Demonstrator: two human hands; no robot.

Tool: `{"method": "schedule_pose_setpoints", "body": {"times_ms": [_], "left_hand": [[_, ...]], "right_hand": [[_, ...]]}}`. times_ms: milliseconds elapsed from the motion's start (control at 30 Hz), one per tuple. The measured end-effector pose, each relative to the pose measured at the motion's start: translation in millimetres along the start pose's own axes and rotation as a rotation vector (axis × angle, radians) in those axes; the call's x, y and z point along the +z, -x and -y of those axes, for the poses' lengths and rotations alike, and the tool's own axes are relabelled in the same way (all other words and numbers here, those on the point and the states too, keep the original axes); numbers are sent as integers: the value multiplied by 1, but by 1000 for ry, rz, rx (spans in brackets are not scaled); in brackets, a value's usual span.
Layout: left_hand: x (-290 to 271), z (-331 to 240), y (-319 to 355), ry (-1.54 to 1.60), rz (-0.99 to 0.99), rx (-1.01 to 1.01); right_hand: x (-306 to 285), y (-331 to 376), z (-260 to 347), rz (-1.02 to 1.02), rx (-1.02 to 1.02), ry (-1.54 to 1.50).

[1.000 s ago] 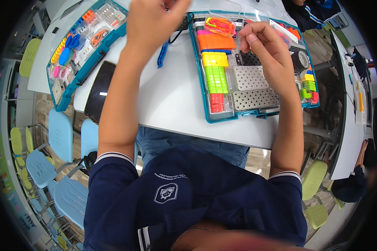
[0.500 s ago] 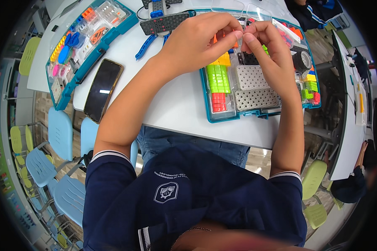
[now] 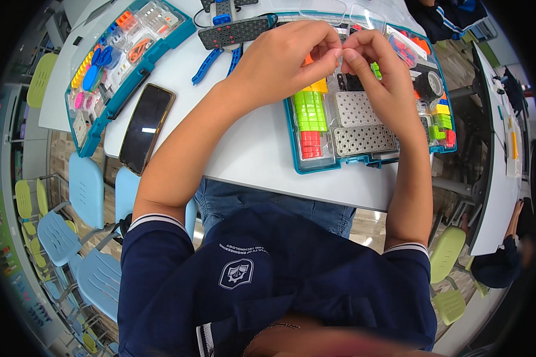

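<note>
My left hand (image 3: 295,56) and my right hand (image 3: 380,71) meet fingertip to fingertip above a teal-edged parts case (image 3: 315,165). Both are closed in a pinch; whatever sits between the fingertips is too small to make out. Beneath them in the case lie green blocks (image 3: 310,112), red blocks (image 3: 311,144), a light grey perforated plate (image 3: 356,109) and a darker perforated plate (image 3: 365,140). A black wheel (image 3: 429,86) rests beside my right hand. Left of my left hand stands a built piece with a black perforated beam (image 3: 235,34) and blue-handled pliers (image 3: 207,66) under it.
A second teal parts case (image 3: 142,71) with colourful pieces lies at the far left of the white table (image 3: 244,160). Next to it is a black phone (image 3: 147,128). Blue chairs (image 3: 86,189) stand left, green chairs (image 3: 448,254) right. Another person (image 3: 499,262) sits at the right table.
Both hands have shifted very slightly left, fingertips still together. The rest of the table looks the same.
</note>
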State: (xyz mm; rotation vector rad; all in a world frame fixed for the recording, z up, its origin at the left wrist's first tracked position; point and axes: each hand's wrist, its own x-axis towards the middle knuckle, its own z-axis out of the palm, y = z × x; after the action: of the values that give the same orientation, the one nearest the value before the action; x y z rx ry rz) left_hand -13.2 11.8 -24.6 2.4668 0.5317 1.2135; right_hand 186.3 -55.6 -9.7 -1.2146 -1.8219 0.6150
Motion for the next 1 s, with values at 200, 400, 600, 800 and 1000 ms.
{"method": "schedule_pose_setpoints", "body": {"times_ms": [200,400,600,800,1000], "left_hand": [[1,-1,2,-5,10,-22],[6,-1,3,-27,-30,-12],[9,0,4,-86,-58,24],[7,0,6,-162,-21,30],[6,0,5,-220,-26,78]], "right_hand": [[1,1,2,21,17,55],[7,0,1,-32,-52,69],[6,1,2,-13,-24,100],[7,2,2,-12,-29,126],[6,2,3,11,-19,145]]}}
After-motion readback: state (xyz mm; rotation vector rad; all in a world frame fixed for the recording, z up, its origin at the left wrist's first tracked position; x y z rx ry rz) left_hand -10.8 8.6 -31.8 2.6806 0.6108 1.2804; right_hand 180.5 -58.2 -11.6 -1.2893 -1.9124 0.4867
